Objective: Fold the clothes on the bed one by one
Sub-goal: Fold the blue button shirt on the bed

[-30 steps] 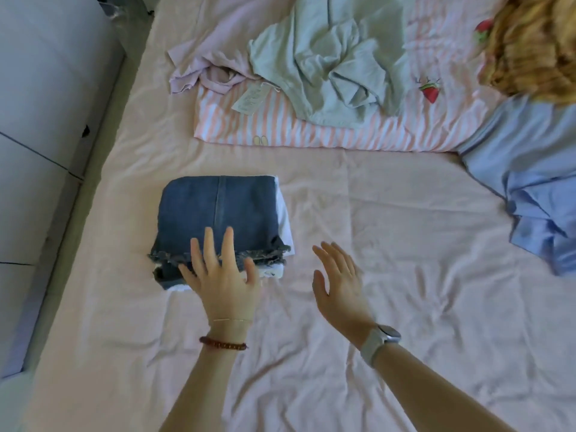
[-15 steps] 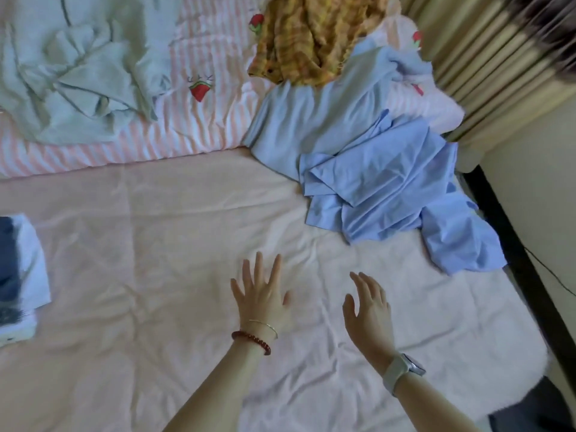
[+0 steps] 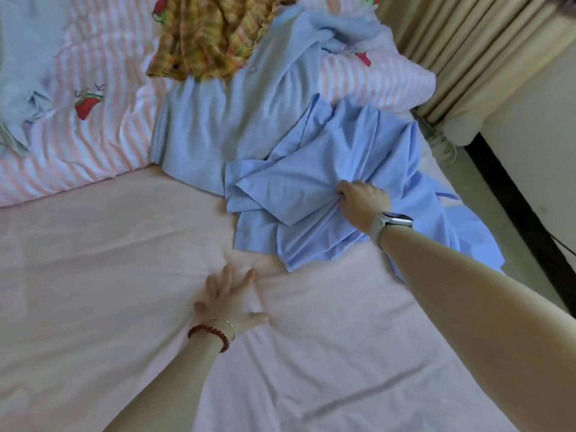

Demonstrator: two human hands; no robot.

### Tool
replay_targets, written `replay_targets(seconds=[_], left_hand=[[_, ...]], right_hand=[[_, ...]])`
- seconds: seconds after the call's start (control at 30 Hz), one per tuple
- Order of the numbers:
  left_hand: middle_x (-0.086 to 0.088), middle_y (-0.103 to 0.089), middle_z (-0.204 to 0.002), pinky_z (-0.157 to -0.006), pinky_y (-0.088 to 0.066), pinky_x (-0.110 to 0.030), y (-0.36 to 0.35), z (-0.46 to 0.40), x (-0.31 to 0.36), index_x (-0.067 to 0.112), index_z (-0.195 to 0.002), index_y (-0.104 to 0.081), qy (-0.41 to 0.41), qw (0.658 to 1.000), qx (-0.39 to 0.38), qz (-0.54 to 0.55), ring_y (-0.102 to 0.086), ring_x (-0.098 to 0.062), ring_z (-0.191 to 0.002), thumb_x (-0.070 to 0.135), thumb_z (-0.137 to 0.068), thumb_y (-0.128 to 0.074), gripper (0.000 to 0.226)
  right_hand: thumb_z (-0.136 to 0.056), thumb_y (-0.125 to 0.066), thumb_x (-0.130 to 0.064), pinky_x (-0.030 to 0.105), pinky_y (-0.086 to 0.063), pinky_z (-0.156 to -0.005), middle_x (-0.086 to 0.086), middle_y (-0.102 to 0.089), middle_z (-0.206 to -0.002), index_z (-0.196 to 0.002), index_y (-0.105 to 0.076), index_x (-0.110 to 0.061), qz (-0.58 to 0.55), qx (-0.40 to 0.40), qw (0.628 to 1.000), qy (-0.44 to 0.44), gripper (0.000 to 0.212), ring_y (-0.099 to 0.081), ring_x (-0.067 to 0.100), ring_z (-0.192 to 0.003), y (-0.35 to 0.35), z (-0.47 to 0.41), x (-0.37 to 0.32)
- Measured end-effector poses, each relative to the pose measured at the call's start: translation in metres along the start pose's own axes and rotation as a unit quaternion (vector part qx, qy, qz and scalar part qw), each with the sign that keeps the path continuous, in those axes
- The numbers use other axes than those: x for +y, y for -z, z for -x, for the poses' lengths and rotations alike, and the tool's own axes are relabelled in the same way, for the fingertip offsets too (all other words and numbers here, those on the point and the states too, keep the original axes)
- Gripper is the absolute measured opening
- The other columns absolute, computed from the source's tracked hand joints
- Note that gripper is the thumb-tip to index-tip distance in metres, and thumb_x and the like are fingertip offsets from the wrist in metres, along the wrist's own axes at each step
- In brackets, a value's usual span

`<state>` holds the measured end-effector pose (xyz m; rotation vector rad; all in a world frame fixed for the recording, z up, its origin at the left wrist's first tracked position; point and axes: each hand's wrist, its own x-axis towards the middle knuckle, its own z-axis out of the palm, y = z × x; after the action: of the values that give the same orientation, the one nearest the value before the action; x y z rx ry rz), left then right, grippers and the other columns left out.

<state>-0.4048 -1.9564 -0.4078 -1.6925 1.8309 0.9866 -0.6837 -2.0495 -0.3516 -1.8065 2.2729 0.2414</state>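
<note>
1. Far left of the left hand, a pale green garment (image 3: 18, 88) lies bunched at the frame edge on a striped quilt (image 3: 103, 132), unfolded and waiting its turn.
2. The left hand (image 3: 229, 299) lies flat on the pink sheet (image 3: 93, 275), fingers spread and straight, holding nothing; the sheet puckers around it, so it probably props the person's weight during the reach.
3. Beyond that hand and a little to its left, a yellow plaid garment (image 3: 212, 35) is heaped on the quilt, its lower edge overlapping a light blue garment (image 3: 202, 135).
4. Just right of the left hand's fingertips begins the crumpled blue shirt (image 3: 290, 194), lying partly over the light blue garment.
5. The right hand (image 3: 363, 202), a watch (image 3: 392, 224) on its wrist, has its fingers curled into a bunch of the shirt; creases fan out from the grip. This looks like the pick-up of the next piece to fold, with the shirt likely to be dragged toward the open sheet.
</note>
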Motion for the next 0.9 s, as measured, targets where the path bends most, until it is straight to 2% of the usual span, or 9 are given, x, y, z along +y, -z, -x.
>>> replay_targets(seconds=[0.1, 0.17, 0.27, 0.37, 0.6, 0.7, 0.77, 0.83, 0.9], left_hand=[[0.0, -0.016, -0.155, -0.106, -0.026, -0.048, 0.016, 0.003, -0.001, 0.037, -0.139, -0.034, 0.0, 0.984, 0.031, 0.177, -0.012, -0.027, -0.142, 0.041, -0.08, -0.066, 0.068], [-0.011, -0.054, -0.132, -0.101, -0.037, -0.041, 0.032, 0.011, -0.008, 0.015, -0.12, -0.06, 0.029, 0.887, 0.136, 0.44, -0.045, -0.03, -0.127, 0.027, -0.079, -0.07, 0.044], [-0.01, -0.057, -0.125, -0.096, -0.039, -0.028, 0.054, 0.036, -0.025, 0.01, -0.121, -0.055, 0.021, 0.787, 0.327, 0.522, -0.053, -0.023, -0.116, 0.016, -0.091, -0.058, 0.031], [0.001, -0.042, -0.137, -0.103, -0.033, -0.024, 0.06, 0.051, -0.021, 0.015, -0.135, -0.039, -0.066, 0.823, 0.299, 0.479, -0.042, -0.011, -0.123, 0.025, -0.089, -0.059, 0.051], [-0.01, -0.027, -0.149, -0.104, -0.032, -0.032, 0.005, 0.041, 0.01, 0.01, -0.147, -0.012, -0.125, 0.959, 0.146, 0.207, -0.032, -0.026, -0.134, 0.019, -0.08, -0.071, 0.091], [-0.008, -0.049, -0.136, -0.081, -0.04, -0.021, -0.019, 0.058, 0.006, 0.02, -0.144, -0.03, -0.122, 0.96, 0.154, 0.199, -0.056, -0.028, -0.109, 0.003, -0.088, -0.054, 0.063], [-0.009, -0.067, -0.108, -0.071, -0.037, -0.014, -0.026, 0.082, -0.004, 0.014, -0.127, -0.055, -0.141, 0.934, 0.213, 0.251, -0.063, -0.026, -0.09, 0.002, -0.088, -0.054, 0.04], [-0.007, -0.07, -0.09, -0.066, -0.039, -0.018, -0.034, 0.109, -0.024, 0.01, -0.103, -0.066, -0.074, 0.921, 0.261, 0.28, -0.064, -0.027, -0.083, 0.005, -0.087, -0.057, 0.019], [-0.011, -0.069, -0.095, -0.067, -0.04, -0.028, -0.041, 0.131, -0.049, 0.007, -0.091, -0.066, 0.053, 0.911, 0.27, 0.306, -0.061, -0.031, -0.086, 0.006, -0.087, -0.054, 0.013]], right_hand=[[-0.091, -0.038, -0.01, 0.039, -0.037, -0.068, 0.02, -0.063, -0.097, -0.116, -0.049, -0.013, -0.14, 0.031, 0.99, -0.007, 0.028, -0.058, 0.041, -0.088, 0.005, 0.036, -0.02], [-0.089, -0.037, -0.014, 0.038, -0.036, -0.06, 0.019, -0.066, -0.087, -0.111, -0.054, -0.009, -0.223, 0.069, 0.971, 0.056, 0.028, -0.06, 0.041, -0.076, 0.001, 0.088, -0.041], [-0.084, -0.039, -0.021, 0.037, -0.045, -0.057, 0.012, -0.067, -0.083, -0.099, -0.061, -0.01, -0.314, -0.053, 0.922, 0.218, 0.029, -0.062, 0.036, -0.072, -0.008, 0.196, -0.078], [-0.083, -0.054, -0.019, 0.033, -0.049, -0.069, 0.007, -0.066, -0.09, -0.108, -0.063, -0.014, -0.317, -0.162, 0.881, 0.312, 0.027, -0.061, 0.029, -0.085, -0.018, 0.258, -0.086], [-0.081, -0.057, -0.027, 0.053, -0.038, -0.095, 0.02, -0.054, -0.126, -0.129, -0.053, -0.008, -0.18, 0.181, 0.966, 0.039, 0.051, -0.052, 0.04, -0.115, -0.017, 0.164, -0.026], [-0.081, -0.062, -0.035, 0.062, -0.008, -0.108, 0.013, -0.015, -0.155, -0.148, -0.016, -0.024, -0.119, 0.122, 0.985, -0.022, 0.082, -0.013, 0.033, -0.142, -0.014, 0.12, -0.004], [-0.083, -0.061, -0.038, 0.059, -0.006, -0.108, 0.008, -0.022, -0.153, -0.149, -0.006, -0.024, -0.118, 0.059, 0.991, -0.034, 0.087, -0.015, 0.03, -0.142, -0.014, 0.105, 0.002], [-0.089, -0.056, -0.033, 0.044, -0.021, -0.103, 0.016, -0.05, -0.131, -0.137, -0.035, -0.019, -0.133, -0.045, 0.99, -0.004, 0.055, -0.04, 0.034, -0.127, -0.019, 0.111, -0.01], [-0.093, -0.048, -0.028, 0.039, -0.033, -0.08, 0.023, -0.06, -0.107, -0.087, -0.048, -0.016, -0.122, -0.142, 0.98, 0.071, 0.014, -0.054, 0.039, -0.103, -0.029, 0.151, -0.036]])
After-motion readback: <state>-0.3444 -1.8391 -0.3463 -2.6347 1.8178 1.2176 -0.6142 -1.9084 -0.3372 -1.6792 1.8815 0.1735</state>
